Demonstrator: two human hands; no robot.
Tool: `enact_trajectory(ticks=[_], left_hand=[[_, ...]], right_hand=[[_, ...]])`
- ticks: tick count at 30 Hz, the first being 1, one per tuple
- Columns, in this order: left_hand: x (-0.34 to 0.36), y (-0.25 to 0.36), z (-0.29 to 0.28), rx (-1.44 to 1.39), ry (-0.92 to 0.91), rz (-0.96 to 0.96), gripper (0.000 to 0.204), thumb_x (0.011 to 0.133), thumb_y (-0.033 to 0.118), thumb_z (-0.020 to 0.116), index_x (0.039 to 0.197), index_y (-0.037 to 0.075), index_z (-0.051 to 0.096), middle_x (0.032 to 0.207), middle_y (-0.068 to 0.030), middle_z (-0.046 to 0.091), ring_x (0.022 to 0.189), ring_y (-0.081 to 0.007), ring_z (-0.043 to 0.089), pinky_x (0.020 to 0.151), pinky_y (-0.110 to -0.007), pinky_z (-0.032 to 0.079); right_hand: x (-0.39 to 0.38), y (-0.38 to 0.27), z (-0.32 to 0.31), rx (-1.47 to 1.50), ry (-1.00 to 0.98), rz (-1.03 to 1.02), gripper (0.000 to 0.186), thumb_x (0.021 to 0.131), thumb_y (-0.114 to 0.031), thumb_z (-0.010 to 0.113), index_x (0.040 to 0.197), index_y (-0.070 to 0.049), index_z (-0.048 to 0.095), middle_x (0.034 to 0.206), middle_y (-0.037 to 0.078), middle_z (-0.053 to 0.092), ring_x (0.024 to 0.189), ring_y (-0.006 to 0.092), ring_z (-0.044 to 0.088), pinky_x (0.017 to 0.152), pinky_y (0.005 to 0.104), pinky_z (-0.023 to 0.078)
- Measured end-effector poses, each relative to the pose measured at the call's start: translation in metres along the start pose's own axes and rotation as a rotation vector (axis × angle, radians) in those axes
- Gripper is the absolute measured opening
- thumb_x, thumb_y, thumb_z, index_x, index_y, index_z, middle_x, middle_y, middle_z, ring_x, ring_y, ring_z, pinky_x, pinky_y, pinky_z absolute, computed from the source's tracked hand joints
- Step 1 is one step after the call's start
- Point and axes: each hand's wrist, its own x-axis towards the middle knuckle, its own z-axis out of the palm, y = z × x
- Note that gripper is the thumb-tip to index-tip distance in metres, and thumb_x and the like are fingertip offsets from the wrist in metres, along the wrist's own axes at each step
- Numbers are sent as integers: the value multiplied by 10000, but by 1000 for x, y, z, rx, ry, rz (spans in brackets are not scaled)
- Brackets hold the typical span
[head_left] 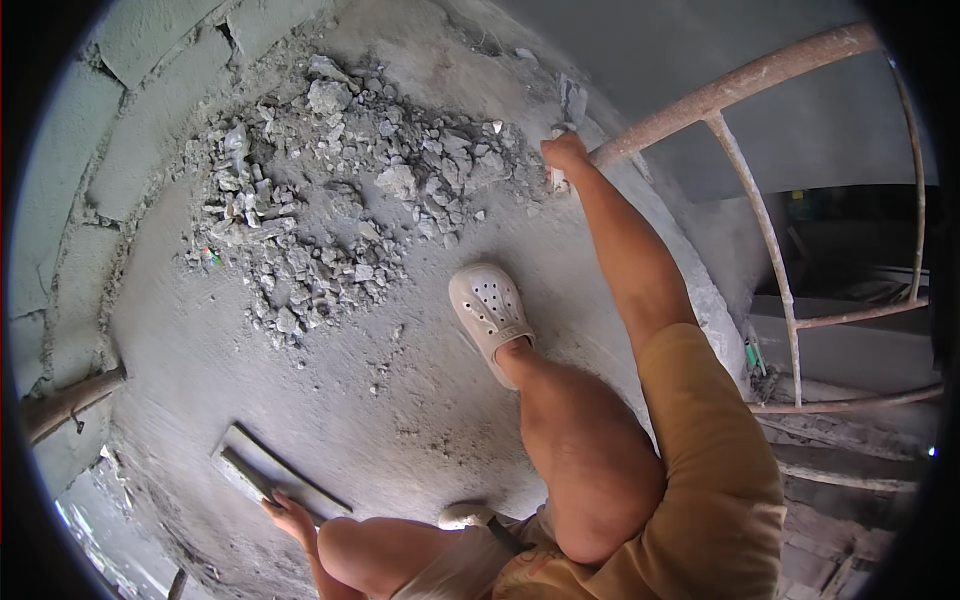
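My left hand [290, 515], low on the left, is closed around the handle of a long rectangular plastering float [300, 478], which is close to the grey floor. Far to the right, my right arm reaches out. My right hand [564, 151] is in a fist around a small hand tool with a pale handle end [557, 180] and a grey, flat blade-like part [573, 98] beyond the knuckles; its exact kind is hard to make out. Beside that hand lies a spread heap of broken grey rubble [400, 180].
A rusty pipe railing [740, 85] runs along the right edge, with a drop and dark space behind it. On the left rises a block wall [70, 190], where a pipe end [75, 400] juts out. My clog-clad foot [487, 305] stands on the rough concrete floor [180, 330].
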Motion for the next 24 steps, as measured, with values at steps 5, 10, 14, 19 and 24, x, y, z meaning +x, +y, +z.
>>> enact_trajectory(ticks=[5,10,14,19,24], left_hand=[[-1,-4,-2,17,74,36,620,1029,429,476,1365,-92,459,1211,-357,586,1084,-484,607,835,-526,504],[-1,0,1,57,87,3,642,1027,427,479,1388,-102,441,1278,-358,560,1143,-482,585,902,-507,508],[-1,1,0,95,76,19,659,1024,451,472,1386,-99,445,1286,-362,554,1153,-481,581,906,-506,507],[2,-4,0,68,53,-50,694,1017,485,462,1403,-92,439,1305,-355,546,1165,-477,576,913,-509,502],[2,-1,0,75,60,-19,676,1020,470,461,1396,-92,443,1301,-359,543,1158,-481,577,907,-515,502]], right_hand=[[-25,-19,-6,-443,86,-153,629,848,-233,636,1320,130,435,1186,290,648,1123,393,641,941,432,519],[-43,-15,-12,-523,22,-196,717,863,-250,634,1382,131,319,1194,318,630,1143,422,621,958,442,508],[-72,2,5,-504,-46,-246,691,889,-260,621,1359,141,312,1165,338,625,1113,456,620,958,460,500],[-109,35,6,-383,-57,-342,677,928,-317,604,1388,91,321,1212,365,586,1163,486,576,1000,485,455],[-99,12,-15,-383,-3,-330,580,946,-325,571,1357,40,388,1230,344,589,1168,467,575,993,498,456]])
